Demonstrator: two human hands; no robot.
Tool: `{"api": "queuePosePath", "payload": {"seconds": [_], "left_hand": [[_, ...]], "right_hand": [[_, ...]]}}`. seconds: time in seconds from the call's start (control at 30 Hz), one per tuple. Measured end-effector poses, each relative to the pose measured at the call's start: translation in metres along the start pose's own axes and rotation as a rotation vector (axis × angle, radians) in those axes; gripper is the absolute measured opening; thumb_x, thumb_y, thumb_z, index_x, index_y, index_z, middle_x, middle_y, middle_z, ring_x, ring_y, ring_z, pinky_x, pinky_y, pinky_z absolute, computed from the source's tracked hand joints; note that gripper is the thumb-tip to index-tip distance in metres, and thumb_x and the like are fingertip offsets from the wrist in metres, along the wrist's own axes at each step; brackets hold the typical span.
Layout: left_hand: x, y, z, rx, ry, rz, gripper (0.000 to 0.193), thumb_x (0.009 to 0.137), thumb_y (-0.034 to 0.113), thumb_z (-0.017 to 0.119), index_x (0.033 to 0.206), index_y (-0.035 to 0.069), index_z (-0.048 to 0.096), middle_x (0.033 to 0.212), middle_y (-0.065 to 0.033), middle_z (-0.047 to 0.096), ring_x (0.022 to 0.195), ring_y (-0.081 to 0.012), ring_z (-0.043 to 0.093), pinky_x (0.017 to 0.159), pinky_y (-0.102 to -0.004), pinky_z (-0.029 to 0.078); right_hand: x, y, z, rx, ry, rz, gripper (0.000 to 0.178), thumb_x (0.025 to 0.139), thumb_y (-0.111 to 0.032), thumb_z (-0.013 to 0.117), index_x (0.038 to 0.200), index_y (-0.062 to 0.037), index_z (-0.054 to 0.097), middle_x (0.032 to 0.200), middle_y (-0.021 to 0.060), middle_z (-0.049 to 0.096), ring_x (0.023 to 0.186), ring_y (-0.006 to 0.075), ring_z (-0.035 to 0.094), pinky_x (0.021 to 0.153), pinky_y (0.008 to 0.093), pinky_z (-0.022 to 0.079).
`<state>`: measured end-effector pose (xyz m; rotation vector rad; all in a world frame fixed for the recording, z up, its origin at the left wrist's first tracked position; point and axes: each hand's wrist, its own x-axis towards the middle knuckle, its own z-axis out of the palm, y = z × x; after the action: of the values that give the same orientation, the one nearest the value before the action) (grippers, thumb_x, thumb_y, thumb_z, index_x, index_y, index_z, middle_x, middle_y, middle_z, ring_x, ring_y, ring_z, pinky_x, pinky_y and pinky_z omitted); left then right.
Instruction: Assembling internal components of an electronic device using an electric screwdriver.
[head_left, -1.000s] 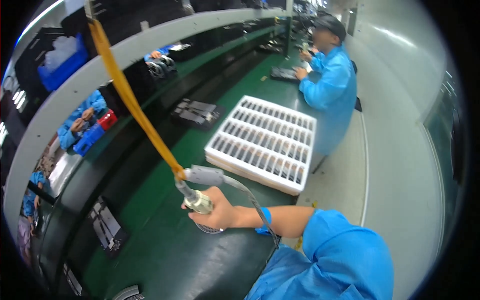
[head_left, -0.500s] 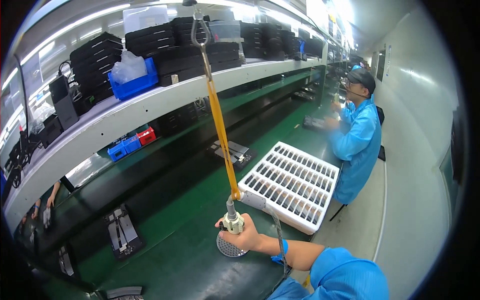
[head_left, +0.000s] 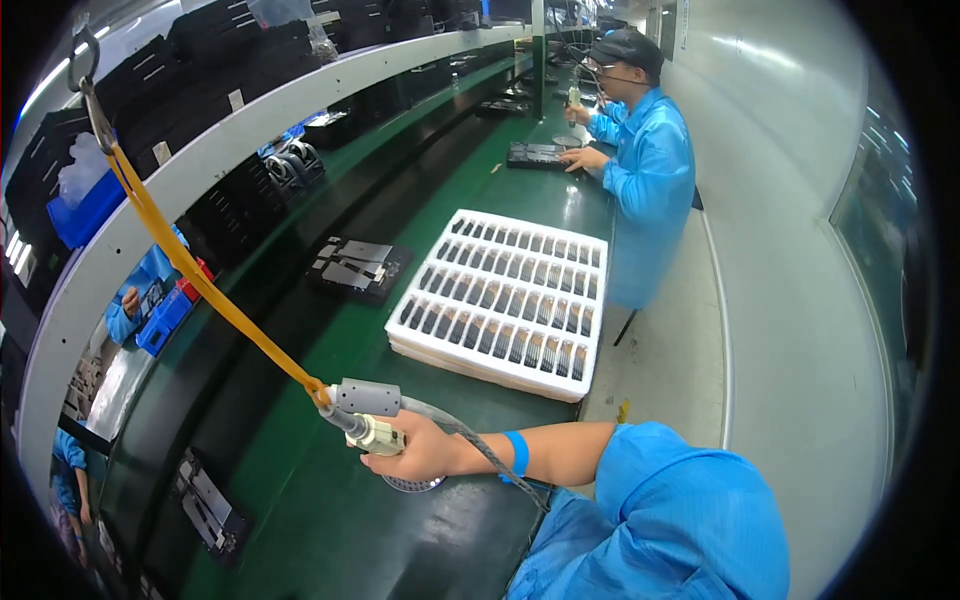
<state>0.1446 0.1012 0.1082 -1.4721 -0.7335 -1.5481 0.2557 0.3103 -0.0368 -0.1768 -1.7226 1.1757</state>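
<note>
My right hand point(head_left: 430, 448) is wrapped round the pale grip of an electric screwdriver point(head_left: 378, 437). The tool hangs tilted from a stretched orange elastic band point(head_left: 215, 290), and a grey cable point(head_left: 475, 440) runs from its top back over my wrist. Beneath the hand, a round perforated metal dish point(head_left: 412, 485) shows in part on the green bench; the screwdriver's tip is hidden. Beyond the hand stands a white foam tray point(head_left: 470, 369) with rows of small dark parts in its slots. My left hand is out of the picture.
Opened flat devices in black cases lie on the line, one beside the tray point(head_left: 358, 268) and one at lower left point(head_left: 208, 510). A shelf edge point(head_left: 150, 172) crosses the left above blue bins point(head_left: 165, 320). A co-worker in blue point(head_left: 650, 150) works at the far bench.
The view has swung right, so the tray, bench and co-worker sit further left in the picture. The screwdriver, still in my right hand, has gone from nearly upright to tilted.
</note>
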Motion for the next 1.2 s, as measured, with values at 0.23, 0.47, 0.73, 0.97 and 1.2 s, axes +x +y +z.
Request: {"api": "queuePosePath", "payload": {"seconds": [0.23, 0.47, 0.73, 0.97, 1.2], "left_hand": [[0.001, 0.006, -0.005, 0.005, -0.069, 0.057, 0.036, 0.108, 0.015, 0.033, 0.141, 0.005, 0.046, 0.123, -0.0158, 0.047, 0.086, -0.0252, 0.056, 0.074, -0.0353, 0.052], [0.002, 0.004, 0.006, 0.027, -0.061, 0.117, 0.031, 0.107, 0.013, 0.033, 0.129, -0.001, 0.048, 0.114, -0.0177, 0.049, 0.085, -0.0254, 0.055, 0.070, -0.0340, 0.051], [-0.010, 0.002, 0.017, 0.032, -0.155, 0.179, 0.030, 0.107, 0.017, 0.034, 0.124, -0.004, 0.047, 0.109, -0.0179, 0.052, 0.082, -0.0249, 0.055, 0.067, -0.0337, 0.051], [-0.010, 0.016, 0.006, 0.212, -0.409, 0.084, 0.047, 0.096, 0.012, 0.056, 0.141, 0.006, 0.042, 0.109, -0.0056, 0.053, 0.095, -0.0183, 0.055, 0.071, -0.0252, 0.052], [-0.008, 0.008, -0.004, 0.193, -0.461, 0.114, 0.053, 0.090, 0.004, 0.057, 0.141, 0.007, 0.044, 0.106, -0.0032, 0.052, 0.091, -0.0149, 0.054, 0.070, -0.0230, 0.051]], "right_hand": [[-0.013, -0.002, 0.000, -0.018, -0.079, 0.193, 0.025, 0.085, -0.004, 0.072, 0.109, -0.0035, 0.068, 0.080, 0.0027, 0.065, 0.072, 0.0102, 0.060, 0.067, 0.0286, 0.048], [-0.005, -0.018, -0.003, 0.050, -0.180, 0.208, 0.022, 0.083, -0.002, 0.072, 0.104, -0.0030, 0.069, 0.077, 0.0022, 0.064, 0.069, 0.0101, 0.059, 0.063, 0.0282, 0.047], [-0.011, -0.018, 0.000, -0.014, -0.114, 0.200, 0.023, 0.083, -0.003, 0.073, 0.105, -0.0035, 0.068, 0.082, 0.0033, 0.065, 0.073, 0.0117, 0.061, 0.064, 0.0296, 0.048], [-0.006, -0.023, -0.004, 0.040, -0.172, 0.250, 0.025, 0.082, -0.004, 0.073, 0.107, -0.0038, 0.068, 0.078, 0.0036, 0.065, 0.069, 0.0122, 0.061, 0.064, 0.0288, 0.048], [-0.009, -0.013, 0.000, 0.007, -0.142, 0.197, 0.026, 0.080, -0.003, 0.074, 0.105, -0.0038, 0.069, 0.091, 0.0051, 0.067, 0.081, 0.0152, 0.063, 0.074, 0.0310, 0.051]]}}
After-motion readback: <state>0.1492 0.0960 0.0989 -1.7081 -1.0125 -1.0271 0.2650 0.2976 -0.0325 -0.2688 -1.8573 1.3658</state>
